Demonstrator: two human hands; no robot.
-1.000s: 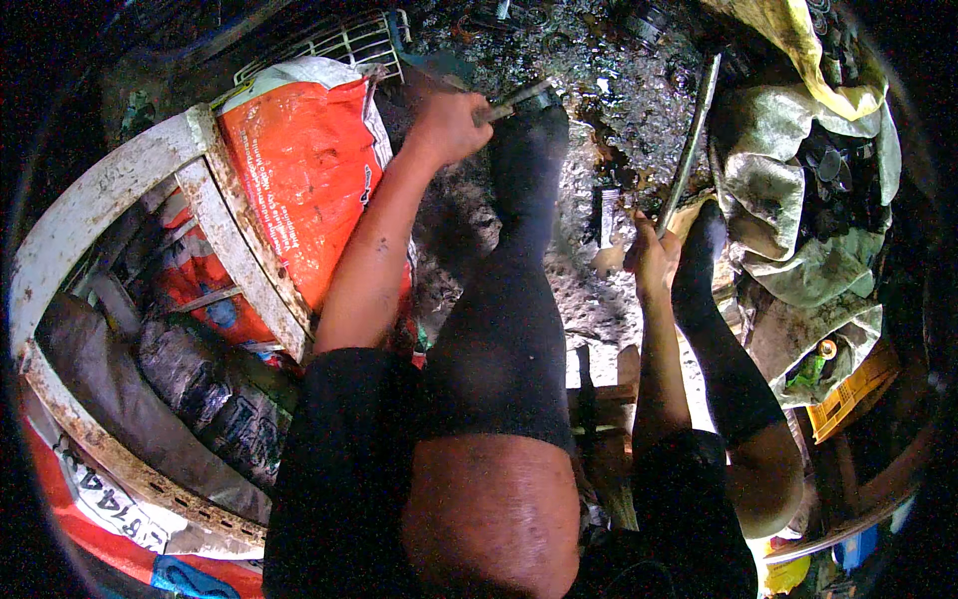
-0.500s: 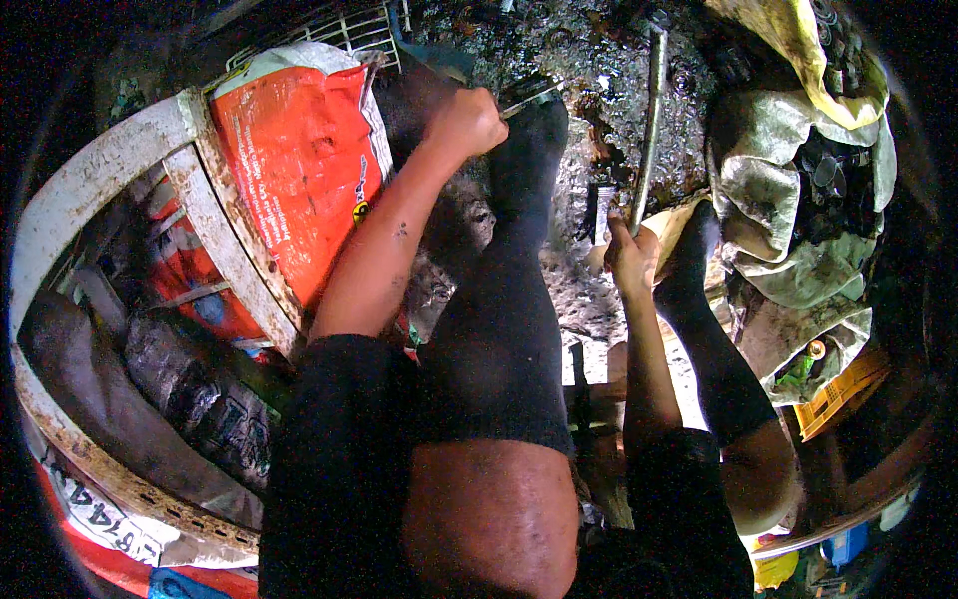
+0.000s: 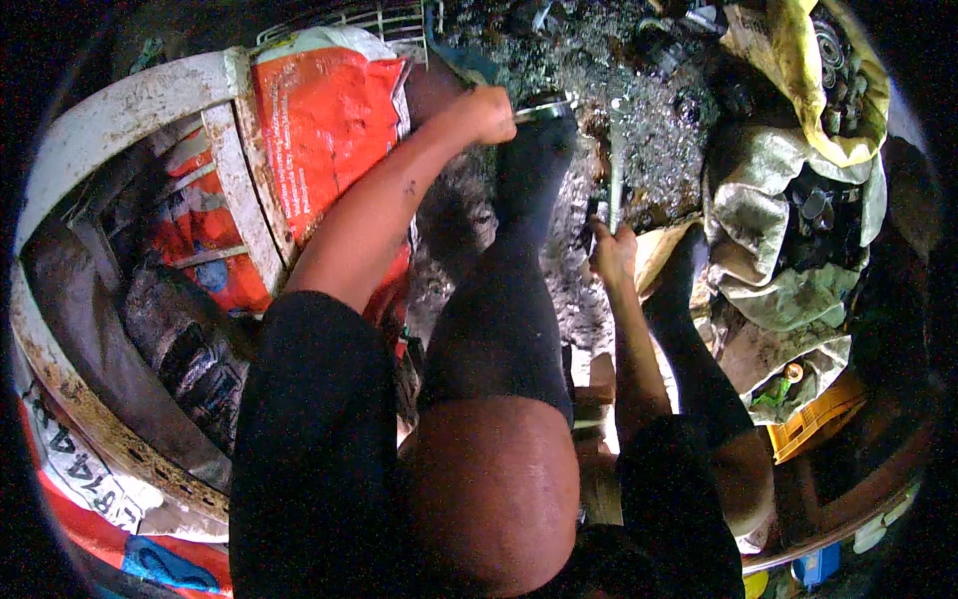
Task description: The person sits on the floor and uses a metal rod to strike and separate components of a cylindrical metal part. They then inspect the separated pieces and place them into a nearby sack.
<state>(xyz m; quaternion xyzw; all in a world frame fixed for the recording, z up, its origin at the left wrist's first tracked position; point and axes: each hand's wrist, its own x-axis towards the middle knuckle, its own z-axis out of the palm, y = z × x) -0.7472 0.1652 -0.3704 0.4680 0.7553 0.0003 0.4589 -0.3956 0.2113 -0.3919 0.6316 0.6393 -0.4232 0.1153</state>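
My left hand (image 3: 487,116) is closed around one end of a thin, shiny metal tool (image 3: 544,110), whose exact kind I cannot make out. The tool points right across my dark-covered left foot. Lower and to the right, my right hand (image 3: 612,252) grips the near end of a long metal rod (image 3: 616,165). The rod stands away from me, over dark, wet-looking ground (image 3: 649,120) strewn with small debris. My palm and fingers hide its lower end.
A red sack (image 3: 329,130) and a rusty white metal frame (image 3: 150,85) lie left. At the right are a dirty pale sack (image 3: 743,190) holding dark metal parts, a yellow-rimmed sack (image 3: 858,150) and a yellow crate (image 3: 818,417). A wire rack (image 3: 349,20) is at the far left.
The rod has swung left, closer to the tool in my left hand. My left hand has shifted slightly right, my right hand slightly left. The view has shifted too.
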